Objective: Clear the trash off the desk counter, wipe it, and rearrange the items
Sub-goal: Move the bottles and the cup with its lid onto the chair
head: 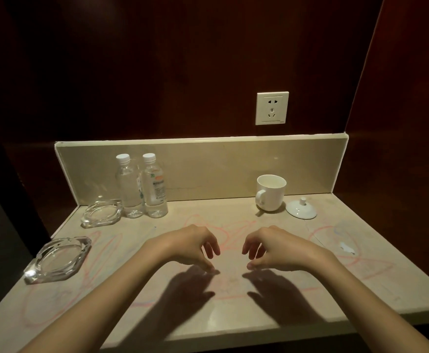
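My left hand point(193, 247) and my right hand point(269, 248) hover side by side above the middle of the beige stone counter point(233, 309), fingers hanging loosely curled, holding nothing. Red and blue scribble marks cover the counter top. Two clear water bottles point(142, 186) with white caps stand at the back left. One glass ashtray point(101, 212) sits beside them and a second glass ashtray point(58, 259) lies at the left edge. A white mug point(270, 192) stands at the back right with its white lid point(301, 208) lying next to it. A small white scrap point(346, 247) lies on the right.
A low stone backsplash point(208, 164) runs along the back. Above it a white wall socket point(272, 108) sits in dark wood panelling. Dark walls close in on the left and right. The counter's front edge runs below my forearms.
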A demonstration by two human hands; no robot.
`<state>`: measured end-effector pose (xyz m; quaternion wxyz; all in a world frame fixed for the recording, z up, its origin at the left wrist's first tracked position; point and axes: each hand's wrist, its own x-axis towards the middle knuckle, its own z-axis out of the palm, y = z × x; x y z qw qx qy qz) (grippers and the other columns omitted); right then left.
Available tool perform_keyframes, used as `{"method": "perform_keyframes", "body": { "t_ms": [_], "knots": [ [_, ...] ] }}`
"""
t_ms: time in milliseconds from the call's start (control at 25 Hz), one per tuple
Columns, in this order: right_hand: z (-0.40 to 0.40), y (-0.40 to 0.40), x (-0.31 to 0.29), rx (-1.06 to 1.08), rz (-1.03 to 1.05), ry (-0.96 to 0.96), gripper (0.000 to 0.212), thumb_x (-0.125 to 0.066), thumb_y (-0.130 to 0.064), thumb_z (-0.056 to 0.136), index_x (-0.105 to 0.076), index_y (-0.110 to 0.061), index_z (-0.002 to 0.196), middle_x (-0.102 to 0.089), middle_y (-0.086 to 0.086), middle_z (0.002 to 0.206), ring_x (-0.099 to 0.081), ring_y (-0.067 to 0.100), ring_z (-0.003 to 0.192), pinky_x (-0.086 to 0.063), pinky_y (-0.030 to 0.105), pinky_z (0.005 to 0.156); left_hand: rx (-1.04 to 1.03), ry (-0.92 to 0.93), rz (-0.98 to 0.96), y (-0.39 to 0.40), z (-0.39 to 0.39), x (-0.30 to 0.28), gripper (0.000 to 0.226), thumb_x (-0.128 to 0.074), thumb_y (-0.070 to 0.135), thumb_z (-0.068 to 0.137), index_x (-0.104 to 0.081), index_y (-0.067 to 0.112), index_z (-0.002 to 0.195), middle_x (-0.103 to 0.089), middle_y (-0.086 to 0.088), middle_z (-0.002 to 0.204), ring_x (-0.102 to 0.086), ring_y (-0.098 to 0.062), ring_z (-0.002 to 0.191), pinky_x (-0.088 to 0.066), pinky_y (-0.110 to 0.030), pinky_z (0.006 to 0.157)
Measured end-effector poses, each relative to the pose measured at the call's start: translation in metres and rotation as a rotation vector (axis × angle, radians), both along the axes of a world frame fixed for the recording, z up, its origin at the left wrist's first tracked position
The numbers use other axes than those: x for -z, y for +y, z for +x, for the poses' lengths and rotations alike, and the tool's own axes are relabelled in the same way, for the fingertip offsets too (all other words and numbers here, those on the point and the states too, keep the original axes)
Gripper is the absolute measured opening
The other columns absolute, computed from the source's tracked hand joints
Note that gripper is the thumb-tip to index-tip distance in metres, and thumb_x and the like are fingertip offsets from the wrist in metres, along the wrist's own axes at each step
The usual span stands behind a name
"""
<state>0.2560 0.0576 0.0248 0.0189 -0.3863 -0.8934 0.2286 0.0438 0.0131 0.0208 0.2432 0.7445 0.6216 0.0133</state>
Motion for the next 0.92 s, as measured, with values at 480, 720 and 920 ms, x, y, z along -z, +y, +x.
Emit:
{"method": "perform_keyframes", "body": {
  "t_ms": [480, 720, 920],
  "knots": [
    [-0.092, 0.0, 0.003, -0.218, 0.011, 0.004, 0.023, -0.07, -0.03, 0.082, -0.067, -0.022, 0.104, -0.064, -0.015, 0.087, -0.066, 0.009, 0.088, -0.053, 0.029, 0.082, -0.281, -0.038, 0.03, -0.061, -0.086, 0.002, 0.038, -0.077, 0.028, 0.079, -0.066, 0.019, 0.114, -0.069, 0.004, 0.107, -0.066, -0.013, 0.096, -0.053, -0.027, 0.084],
    [-0.142, -0.004, 0.015, -0.302, 0.005, 0.007, 0.027, -0.071, -0.033, 0.08, -0.067, -0.02, 0.104, -0.064, -0.012, 0.088, -0.064, 0.01, 0.089, -0.052, 0.027, 0.08, -0.426, -0.056, 0.059, -0.1, -0.128, 0.007, 0.035, -0.076, 0.029, 0.079, -0.067, 0.019, 0.112, -0.065, 0.011, 0.094, -0.066, -0.01, 0.093, -0.053, -0.027, 0.085],
    [-0.184, 0.006, 0.014, -0.227, 0.026, 0.019, 0.03, -0.07, -0.037, 0.08, -0.065, -0.022, 0.106, -0.064, -0.012, 0.09, -0.064, 0.011, 0.09, -0.051, 0.031, 0.084, -0.497, -0.093, 0.108, -0.086, -0.174, 0.003, 0.036, -0.076, 0.028, 0.079, -0.066, 0.018, 0.111, -0.066, 0.01, 0.091, -0.067, -0.01, 0.087, -0.051, -0.023, 0.079]
  ]
}}
